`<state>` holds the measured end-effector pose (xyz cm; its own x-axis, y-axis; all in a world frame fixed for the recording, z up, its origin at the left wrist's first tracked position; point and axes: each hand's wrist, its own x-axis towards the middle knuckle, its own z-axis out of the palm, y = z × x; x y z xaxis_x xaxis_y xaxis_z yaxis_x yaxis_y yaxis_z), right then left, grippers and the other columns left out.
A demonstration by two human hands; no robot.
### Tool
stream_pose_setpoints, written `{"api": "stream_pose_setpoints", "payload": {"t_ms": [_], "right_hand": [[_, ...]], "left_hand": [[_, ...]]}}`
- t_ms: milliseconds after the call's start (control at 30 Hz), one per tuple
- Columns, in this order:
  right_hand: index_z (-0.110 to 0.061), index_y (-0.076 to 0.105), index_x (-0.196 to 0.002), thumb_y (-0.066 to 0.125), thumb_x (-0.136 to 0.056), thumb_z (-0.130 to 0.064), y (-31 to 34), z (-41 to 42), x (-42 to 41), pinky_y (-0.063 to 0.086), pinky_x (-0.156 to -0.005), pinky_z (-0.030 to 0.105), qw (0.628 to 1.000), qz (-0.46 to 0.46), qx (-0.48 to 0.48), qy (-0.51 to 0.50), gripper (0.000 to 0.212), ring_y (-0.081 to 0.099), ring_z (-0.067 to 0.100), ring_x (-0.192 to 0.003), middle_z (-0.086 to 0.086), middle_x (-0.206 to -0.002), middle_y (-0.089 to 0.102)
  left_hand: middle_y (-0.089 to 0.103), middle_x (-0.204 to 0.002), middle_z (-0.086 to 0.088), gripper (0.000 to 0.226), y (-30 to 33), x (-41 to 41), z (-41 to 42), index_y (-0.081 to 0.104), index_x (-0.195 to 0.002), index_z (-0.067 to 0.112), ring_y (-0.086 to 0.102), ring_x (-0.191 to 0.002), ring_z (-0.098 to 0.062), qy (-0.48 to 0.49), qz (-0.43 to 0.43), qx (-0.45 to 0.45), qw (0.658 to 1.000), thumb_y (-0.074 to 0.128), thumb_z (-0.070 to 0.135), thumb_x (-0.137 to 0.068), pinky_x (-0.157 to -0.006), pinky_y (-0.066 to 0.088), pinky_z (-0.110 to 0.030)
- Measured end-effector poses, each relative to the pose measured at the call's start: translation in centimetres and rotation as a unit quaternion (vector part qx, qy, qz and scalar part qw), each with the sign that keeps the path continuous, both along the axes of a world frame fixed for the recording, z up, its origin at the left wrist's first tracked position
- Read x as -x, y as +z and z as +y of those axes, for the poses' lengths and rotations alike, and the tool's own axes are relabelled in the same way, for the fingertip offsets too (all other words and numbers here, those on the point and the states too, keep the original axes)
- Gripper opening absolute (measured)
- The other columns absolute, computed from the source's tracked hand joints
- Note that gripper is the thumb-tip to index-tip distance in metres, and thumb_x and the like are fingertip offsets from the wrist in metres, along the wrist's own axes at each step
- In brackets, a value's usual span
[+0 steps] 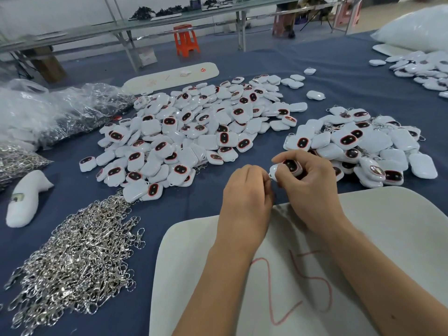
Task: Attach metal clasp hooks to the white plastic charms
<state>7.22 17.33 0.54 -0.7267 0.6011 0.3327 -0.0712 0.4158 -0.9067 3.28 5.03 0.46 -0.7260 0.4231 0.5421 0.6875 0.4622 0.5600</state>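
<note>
right, r hand (312, 183) grips one charm (288, 167) over the cloth, just above the board (388, 238). l hand (244, 197) is curled at its loop, prob pinching a hook, can't see it. i'd hold the charm still, seat the clasp fully.

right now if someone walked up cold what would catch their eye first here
Probably the big heap of white charms with dark red-rimmed faces, spread across the middle of the blue table, with a second pile to its right. Next, the glittering mound of metal clasp hooks at the near left. In front, the right hand holds one charm while the left hand works at its edge.
</note>
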Motion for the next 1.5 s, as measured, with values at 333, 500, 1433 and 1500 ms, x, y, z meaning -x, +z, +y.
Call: {"api": "stream_pose_setpoints", "payload": {"t_ms": [333,500,1433,1500], "right_hand": [[-0.016,0.075,-0.099,0.068,-0.093,-0.005,-0.1,0.2,-0.2,0.046,-0.063,0.016,0.991,0.008,-0.123,0.056,0.015,0.059,0.014,-0.066,-0.003,-0.07,0.067],[-0.022,0.074,-0.099,0.066,-0.096,-0.007,-0.4,0.4,-0.2,0.043,-0.057,0.018,0.996,0.021,-0.047,0.076,0.017,0.051,0.009,-0.058,0.002,-0.069,0.063],[-0.021,0.065,-0.105,0.069,-0.097,-0.017,-0.8,1.0,-0.1,0.049,-0.059,0.023,0.988,0.008,0.025,0.155,0.009,0.053,0.004,-0.066,-0.018,-0.077,0.062],[-0.016,0.066,-0.105,0.066,-0.092,-0.022,-0.7,1.0,-0.1,0.043,-0.051,0.022,0.978,0.024,0.124,0.166,0.014,0.049,0.009,-0.059,-0.011,-0.072,0.06]], "left_hand": [[0.06,-0.089,0.001,0.011,-0.6,0.3,-0.3,0.058,-0.088,0.014,0.053,-0.083,-0.018,0.013,-0.13,0.01,0.991,0.058,0.011,-0.098,-0.074,0.041,-0.032],[0.06,-0.085,0.003,0.01,-0.6,0.7,-0.8,0.058,-0.088,0.012,0.054,-0.08,-0.018,-0.027,-0.105,-0.03,0.994,0.057,0.007,-0.097,-0.071,0.046,-0.039],[0.069,-0.078,0.018,0.017,-1.0,2.3,-2.2,0.07,-0.079,0.025,0.066,-0.076,-0.007,-0.044,-0.156,-0.084,0.983,0.07,0.012,-0.089,-0.066,0.049,-0.015],[0.07,-0.079,0.016,0.015,-0.7,2.1,-2.0,0.071,-0.08,0.026,0.066,-0.08,-0.009,-0.048,-0.155,-0.115,0.98,0.074,0.014,-0.088,-0.068,0.049,-0.017]]}}
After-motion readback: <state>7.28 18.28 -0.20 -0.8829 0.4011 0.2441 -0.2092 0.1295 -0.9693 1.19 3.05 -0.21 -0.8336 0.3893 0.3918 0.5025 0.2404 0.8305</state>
